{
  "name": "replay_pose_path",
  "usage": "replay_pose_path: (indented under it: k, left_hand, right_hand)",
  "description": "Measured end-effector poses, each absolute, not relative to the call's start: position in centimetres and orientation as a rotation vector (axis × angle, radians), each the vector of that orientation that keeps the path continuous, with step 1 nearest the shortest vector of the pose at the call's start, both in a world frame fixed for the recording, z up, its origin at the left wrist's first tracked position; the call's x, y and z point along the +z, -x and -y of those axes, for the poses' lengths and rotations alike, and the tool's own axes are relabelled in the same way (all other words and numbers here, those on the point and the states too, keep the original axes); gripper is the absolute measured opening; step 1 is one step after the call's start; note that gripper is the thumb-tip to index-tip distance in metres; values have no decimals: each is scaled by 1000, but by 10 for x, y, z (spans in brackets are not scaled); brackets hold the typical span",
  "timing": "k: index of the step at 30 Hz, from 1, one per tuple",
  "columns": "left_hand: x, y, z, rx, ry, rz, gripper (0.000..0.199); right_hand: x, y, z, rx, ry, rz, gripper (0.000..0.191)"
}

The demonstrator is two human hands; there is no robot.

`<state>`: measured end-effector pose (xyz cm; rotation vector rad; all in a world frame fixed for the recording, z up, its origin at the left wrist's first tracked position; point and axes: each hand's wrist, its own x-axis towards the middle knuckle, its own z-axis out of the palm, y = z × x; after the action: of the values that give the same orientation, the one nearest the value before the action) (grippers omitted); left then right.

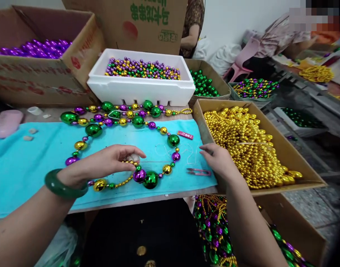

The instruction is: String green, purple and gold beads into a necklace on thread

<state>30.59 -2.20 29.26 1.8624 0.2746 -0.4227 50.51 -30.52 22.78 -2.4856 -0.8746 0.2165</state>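
My left hand (111, 160), with a green bangle on the wrist, is curled round small gold beads at the end of a bead string (151, 180) of purple, green and gold balls. Its index finger stretches out above the thumb. At the right of the blue cloth (47, 148), my right hand (215, 157) pinches a thin clear thread (197, 154). The thread runs loosely over the cloth towards the beads. Pink-handled snips (199, 172) lie between the hands, nearer the right one. A small red packet (185, 135) lies behind them.
A white foam box (142, 89) of small mixed beads stands behind the cloth. Cartons hold purple balls (44, 49), green balls (204, 83) and gold bead strings (242, 148). More strings fill a box (294, 222) below at right. Two other people are farther back.
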Motion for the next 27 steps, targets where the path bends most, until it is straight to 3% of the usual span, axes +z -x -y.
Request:
replay_pose_path:
  k: [3,9,16,19,23,27]
  left_hand:
    - [290,-307,25,-371,-1907,-270,36]
    - [284,-305,25,-286,-1886,-287,36]
    - [278,-299,25,-140,-1750,-371,33]
    - [271,-299,24,-98,-1676,-361,36]
    - [265,-300,22,-71,-1600,-341,36]
    - [266,-299,24,-75,-1573,-324,37]
  right_hand:
    - [233,-521,274,61,2614,935,27]
    - [208,-543,216,88,2773,1023,26]
    - [211,-545,223,64,2747,979,18]
    - [219,-526,238,120,2306,837,16]
    - [226,-478,243,598,1499,609,19]
    - [226,-435,229,987,1144,450,29]
